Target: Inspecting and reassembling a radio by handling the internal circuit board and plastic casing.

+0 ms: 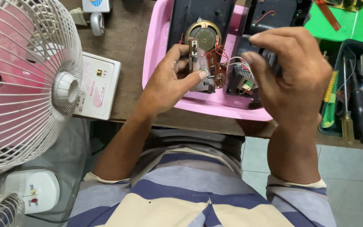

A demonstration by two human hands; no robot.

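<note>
My left hand (169,80) pinches a small brown circuit board (198,63) with a metal part, held upright over a pink tray (154,46). Red and white wires run from the board toward a round gold speaker (204,35) fixed in a black device casing (190,14) lying in the tray. My right hand (293,73) is curled around a dark part of the opened device (248,82); what its fingers grip is mostly hidden by the hand.
A white table fan (26,84) stands at the left. Next to it, a white box-shaped unit (99,86) lies on the wooden table (127,33). Screwdrivers (347,122) lie in a green tray (345,23) at the right. Floor tiles show below.
</note>
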